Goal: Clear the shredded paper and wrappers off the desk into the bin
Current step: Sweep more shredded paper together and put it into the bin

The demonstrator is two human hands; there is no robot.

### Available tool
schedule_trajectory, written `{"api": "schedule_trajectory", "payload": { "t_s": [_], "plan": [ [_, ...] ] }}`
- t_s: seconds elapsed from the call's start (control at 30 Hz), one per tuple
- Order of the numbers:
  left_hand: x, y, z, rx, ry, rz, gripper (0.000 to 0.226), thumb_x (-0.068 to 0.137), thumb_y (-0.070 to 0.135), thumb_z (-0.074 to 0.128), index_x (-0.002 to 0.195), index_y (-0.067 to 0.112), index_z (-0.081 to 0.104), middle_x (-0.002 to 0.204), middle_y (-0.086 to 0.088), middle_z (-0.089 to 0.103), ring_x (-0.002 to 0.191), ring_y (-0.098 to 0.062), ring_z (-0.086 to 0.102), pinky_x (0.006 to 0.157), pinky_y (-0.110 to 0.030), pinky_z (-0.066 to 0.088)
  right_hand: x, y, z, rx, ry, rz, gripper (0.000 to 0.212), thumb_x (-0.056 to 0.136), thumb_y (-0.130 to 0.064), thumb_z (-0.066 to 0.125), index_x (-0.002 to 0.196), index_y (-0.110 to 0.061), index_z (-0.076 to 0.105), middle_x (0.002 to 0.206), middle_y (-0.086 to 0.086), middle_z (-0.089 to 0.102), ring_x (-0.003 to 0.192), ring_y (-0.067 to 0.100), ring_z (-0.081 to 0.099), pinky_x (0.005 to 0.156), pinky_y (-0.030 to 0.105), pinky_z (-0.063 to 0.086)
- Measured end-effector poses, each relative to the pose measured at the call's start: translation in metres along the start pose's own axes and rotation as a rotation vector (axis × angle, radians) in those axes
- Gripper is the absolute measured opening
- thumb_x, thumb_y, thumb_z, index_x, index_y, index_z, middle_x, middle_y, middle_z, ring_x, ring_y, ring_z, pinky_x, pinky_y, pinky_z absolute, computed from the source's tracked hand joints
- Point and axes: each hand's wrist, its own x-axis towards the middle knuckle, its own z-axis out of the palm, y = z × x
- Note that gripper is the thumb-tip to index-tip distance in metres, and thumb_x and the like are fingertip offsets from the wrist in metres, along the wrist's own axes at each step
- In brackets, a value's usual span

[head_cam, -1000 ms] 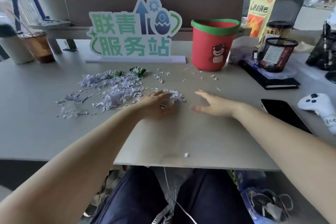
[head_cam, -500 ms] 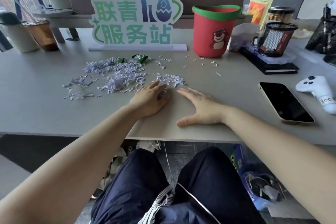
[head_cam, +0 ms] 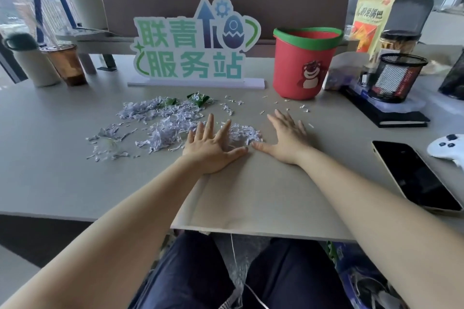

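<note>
Though left hand [head_cam: 211, 149] curled before, fingers [head_cam: 209, 124] now spread; right hand [head_cam: 286, 138] flat beside shreds [head_cam: 244, 133].

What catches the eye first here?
Pale shredded paper lies strewn across the desk, left of centre, with green wrappers at its far edge. The left hand and right hand lie flat and spread, either side of a small clump. Behind stand a green-lettered sign and, right of it, the red bin.

A green-and-white sign [head_cam: 193, 50] stands at the back. Far left, a tumbler [head_cam: 30, 63] and a brown drink cup [head_cam: 66, 65] stand side by side. At right, a mesh pen cup [head_cam: 399, 78] stands by a black notebook [head_cam: 391, 118]. Nearer, a dark phone [head_cam: 411, 175] lies beside a white controller [head_cam: 447, 149].
</note>
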Motion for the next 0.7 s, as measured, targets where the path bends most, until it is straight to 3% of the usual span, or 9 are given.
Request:
{"api": "schedule_trajectory", "payload": {
  "t_s": [0.2, 0.43, 0.6, 0.7],
  "plan": [
    [0.032, 0.008, 0.003, 0.020, 0.020, 0.049, 0.096, 0.061, 0.093, 0.019, 0.142, 0.051, -0.010, 0.157, 0.002, -0.022, 0.147, -0.026, -0.013, 0.120, -0.048, -0.003, 0.026, 0.030, -0.004, -0.025, 0.019, 0.206, 0.128, 0.048, -0.093, 0.043, 0.147, -0.024, 0.004, 0.159, 0.004, -0.006, 0.146, 0.022, -0.011, 0.118, 0.045, -0.007],
    [0.079, 0.004, 0.005, 0.014, 0.038, 0.030, 0.093, 0.063, 0.093, 0.015, 0.143, 0.049, -0.003, 0.158, 0.004, -0.015, 0.147, -0.021, -0.011, 0.120, -0.048, -0.002, 0.074, 0.040, -0.006, -0.014, -0.032, 0.229, 0.139, 0.041, -0.097, 0.038, 0.147, -0.017, 0.000, 0.159, 0.007, 0.000, 0.147, 0.024, 0.003, 0.121, 0.041, 0.007],
    [0.105, 0.000, 0.002, -0.010, 0.068, 0.026, 0.091, 0.068, 0.089, 0.014, 0.145, 0.044, -0.001, 0.159, 0.003, -0.012, 0.147, -0.019, -0.011, 0.121, -0.044, -0.002, 0.101, 0.036, -0.005, 0.046, -0.091, 0.024, 0.116, 0.063, -0.080, 0.050, 0.148, -0.015, 0.004, 0.160, 0.002, 0.004, 0.147, 0.016, 0.005, 0.119, 0.031, 0.006],
    [0.119, -0.001, 0.000, -0.011, 0.078, 0.024, 0.092, 0.071, 0.087, 0.016, 0.147, 0.040, -0.005, 0.159, 0.001, -0.015, 0.147, -0.018, -0.014, 0.121, -0.043, -0.003, 0.117, 0.031, -0.001, 0.031, -0.124, -0.021, 0.102, 0.074, -0.073, 0.046, 0.148, -0.018, 0.004, 0.160, 0.000, 0.002, 0.147, 0.015, 0.003, 0.118, 0.030, 0.005]
  ]
}}
